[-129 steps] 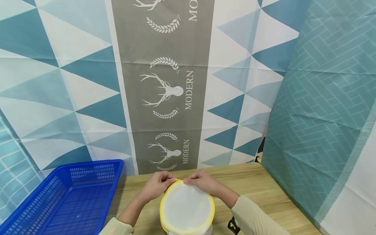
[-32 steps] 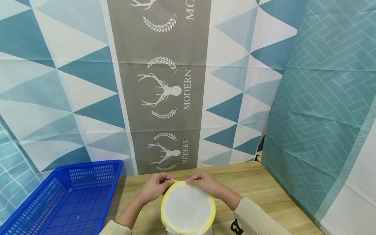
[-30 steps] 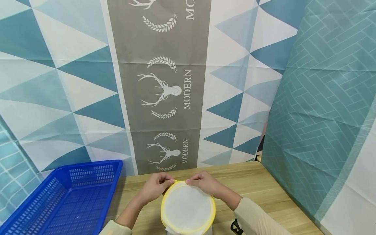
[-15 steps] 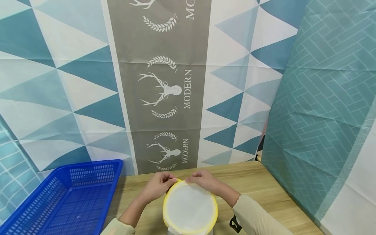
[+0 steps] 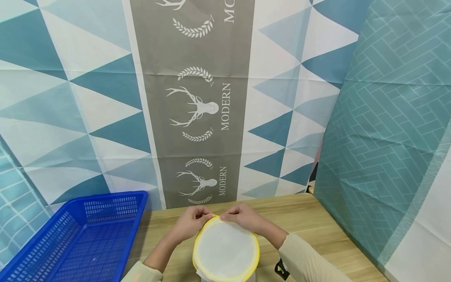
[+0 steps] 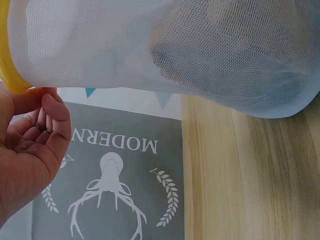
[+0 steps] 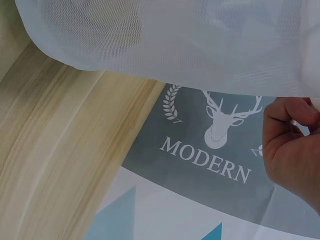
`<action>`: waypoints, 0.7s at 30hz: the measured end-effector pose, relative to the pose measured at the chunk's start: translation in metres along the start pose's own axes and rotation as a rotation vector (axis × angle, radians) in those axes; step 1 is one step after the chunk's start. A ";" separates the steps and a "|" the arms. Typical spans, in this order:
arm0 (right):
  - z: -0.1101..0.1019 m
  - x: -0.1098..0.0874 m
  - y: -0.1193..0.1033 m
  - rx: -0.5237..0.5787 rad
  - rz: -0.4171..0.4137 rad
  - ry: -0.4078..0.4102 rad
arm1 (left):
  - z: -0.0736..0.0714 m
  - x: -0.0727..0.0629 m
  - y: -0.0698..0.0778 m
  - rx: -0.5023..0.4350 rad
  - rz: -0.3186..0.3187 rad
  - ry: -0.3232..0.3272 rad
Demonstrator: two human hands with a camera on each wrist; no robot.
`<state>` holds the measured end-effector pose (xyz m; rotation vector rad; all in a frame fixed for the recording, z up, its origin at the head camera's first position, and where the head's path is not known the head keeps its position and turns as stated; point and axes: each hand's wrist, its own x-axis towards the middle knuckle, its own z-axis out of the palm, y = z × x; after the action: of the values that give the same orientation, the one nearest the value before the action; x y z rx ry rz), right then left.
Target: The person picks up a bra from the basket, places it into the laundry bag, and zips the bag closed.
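A white mesh laundry bag (image 5: 227, 248) with a yellow zipper rim stands upright at the bottom centre of the head view, its round top facing up. My left hand (image 5: 192, 224) pinches the rim at the far left of the top. On the far side, a short way to the right, my right hand (image 5: 246, 218) pinches the edge too. In the left wrist view, grey-blue contents show dimly through the mesh of the bag (image 6: 110, 45); their kind cannot be told. The zipper pull is hidden by the fingers.
A blue plastic basket (image 5: 134, 235) stands on the left of the wooden table (image 5: 289, 211). By the right sleeve lies a black strap-like piece (image 5: 281, 270). Patterned cloth (image 5: 197, 117) hangs behind the table, and teal cloth (image 5: 384, 129) on the right.
Over the last second the two hands have drawn slightly closer together on the rim. The bag shifted a little right, then back left. Both hands keep their hold.
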<state>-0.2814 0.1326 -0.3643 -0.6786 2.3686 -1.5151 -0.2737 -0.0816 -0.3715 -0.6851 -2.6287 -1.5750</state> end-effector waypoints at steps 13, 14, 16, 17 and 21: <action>0.001 -0.003 -0.002 -0.020 -0.002 0.029 | 0.000 -0.002 0.001 -0.001 -0.001 0.005; 0.001 -0.004 -0.002 -0.018 -0.003 0.030 | 0.000 -0.002 0.001 0.000 0.000 0.006; 0.001 -0.004 -0.001 -0.017 -0.003 0.030 | 0.000 -0.002 0.000 -0.001 0.001 0.006; 0.001 -0.004 -0.001 -0.015 -0.003 0.030 | 0.000 -0.002 0.000 -0.005 -0.001 0.005; 0.000 -0.006 -0.001 -0.007 0.000 0.030 | -0.001 -0.003 -0.001 -0.023 -0.010 -0.006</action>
<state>-0.2765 0.1351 -0.3641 -0.6620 2.3966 -1.5276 -0.2718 -0.0838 -0.3726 -0.6793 -2.6266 -1.6106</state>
